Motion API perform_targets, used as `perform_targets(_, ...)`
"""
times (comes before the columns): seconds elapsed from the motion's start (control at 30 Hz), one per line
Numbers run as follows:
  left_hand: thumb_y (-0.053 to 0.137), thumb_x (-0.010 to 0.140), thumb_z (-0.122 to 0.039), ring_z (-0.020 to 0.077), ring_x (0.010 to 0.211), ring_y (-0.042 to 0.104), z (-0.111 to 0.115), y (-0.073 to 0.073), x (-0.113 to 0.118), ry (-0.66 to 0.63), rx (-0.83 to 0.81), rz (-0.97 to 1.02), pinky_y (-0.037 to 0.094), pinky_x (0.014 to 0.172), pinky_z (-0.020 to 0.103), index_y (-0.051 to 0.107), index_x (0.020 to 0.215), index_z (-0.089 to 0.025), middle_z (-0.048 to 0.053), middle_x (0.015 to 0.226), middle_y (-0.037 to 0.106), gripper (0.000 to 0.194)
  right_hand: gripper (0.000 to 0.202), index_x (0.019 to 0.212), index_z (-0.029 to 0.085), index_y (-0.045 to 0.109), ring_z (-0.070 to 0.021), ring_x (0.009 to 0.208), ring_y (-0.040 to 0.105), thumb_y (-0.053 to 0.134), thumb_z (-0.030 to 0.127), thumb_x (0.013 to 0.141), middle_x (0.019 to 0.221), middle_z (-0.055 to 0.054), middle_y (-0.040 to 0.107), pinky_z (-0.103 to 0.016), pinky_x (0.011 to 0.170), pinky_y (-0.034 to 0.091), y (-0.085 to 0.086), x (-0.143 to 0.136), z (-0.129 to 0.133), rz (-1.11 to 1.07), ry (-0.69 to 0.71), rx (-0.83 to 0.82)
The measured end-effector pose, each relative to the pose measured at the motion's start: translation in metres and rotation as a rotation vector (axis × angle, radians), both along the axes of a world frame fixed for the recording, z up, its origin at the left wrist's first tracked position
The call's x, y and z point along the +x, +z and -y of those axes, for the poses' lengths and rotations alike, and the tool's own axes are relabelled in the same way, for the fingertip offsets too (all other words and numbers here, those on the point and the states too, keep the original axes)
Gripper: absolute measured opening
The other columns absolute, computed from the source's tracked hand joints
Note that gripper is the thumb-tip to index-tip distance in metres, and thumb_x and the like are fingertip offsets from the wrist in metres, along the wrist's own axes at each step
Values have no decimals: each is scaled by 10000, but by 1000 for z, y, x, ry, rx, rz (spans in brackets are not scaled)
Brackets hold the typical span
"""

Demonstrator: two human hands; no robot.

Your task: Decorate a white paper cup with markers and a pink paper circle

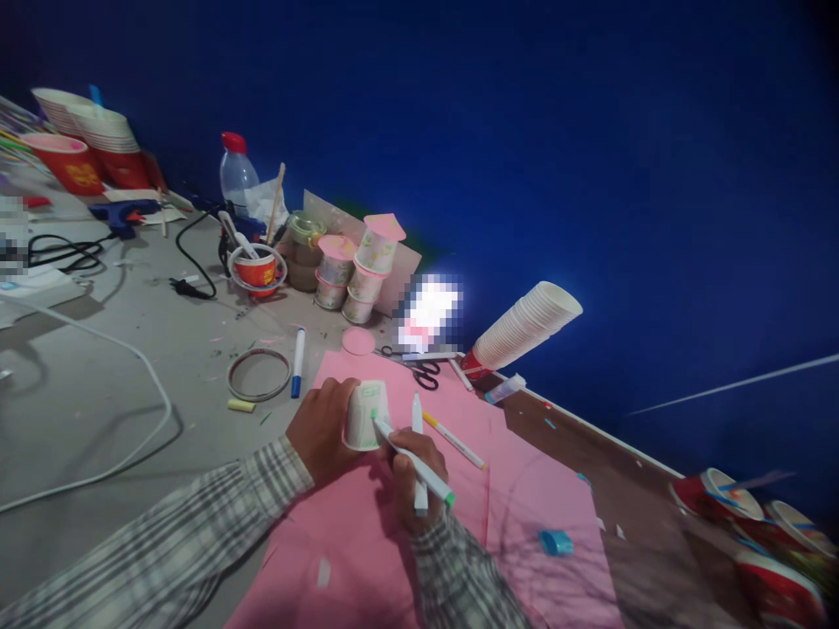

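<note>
My left hand [326, 430] is wrapped round the side of a white paper cup [367, 415], which stands upside down on pink paper [537, 498]. Green marks are drawn on the cup's side. In my right hand [418, 476] is a white marker with a green end [423, 472], its tip at the cup's wall. Another white marker [417, 419] lies partly under my right hand; whether the fingers touch it I cannot tell. A yellow-tipped marker [455, 441] rests on the paper to the right.
Behind stand paper-cup towers with pink tops [375, 262], scissors [426, 374] and a leaning cup stack [524, 328]. Left are a tape ring [259, 376], a blue-capped marker [298, 362], a red bowl [255, 269], a glue gun [124, 214] and a white cable [154, 376]. Red cups [777, 585] stand right.
</note>
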State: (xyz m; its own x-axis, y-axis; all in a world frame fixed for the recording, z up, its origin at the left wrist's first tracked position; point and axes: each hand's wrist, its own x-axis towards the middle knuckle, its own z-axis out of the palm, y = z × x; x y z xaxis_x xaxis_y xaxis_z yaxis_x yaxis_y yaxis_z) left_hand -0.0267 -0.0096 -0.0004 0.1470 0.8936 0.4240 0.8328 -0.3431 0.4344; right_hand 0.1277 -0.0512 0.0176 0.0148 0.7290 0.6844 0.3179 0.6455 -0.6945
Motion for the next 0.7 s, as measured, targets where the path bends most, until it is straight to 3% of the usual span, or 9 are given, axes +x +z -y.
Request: perform_targets(0.7, 650, 483, -558, 250, 744, 524, 1, -2, 0, 10, -7, -36, 441, 645, 388, 400, 1107, -204, 31, 847, 556, 760, 158, 922, 210, 624, -196, 524, 644, 490, 263, 856, 543, 26, 631, -336, 553, 560, -2, 0, 0, 12, 3, 10)
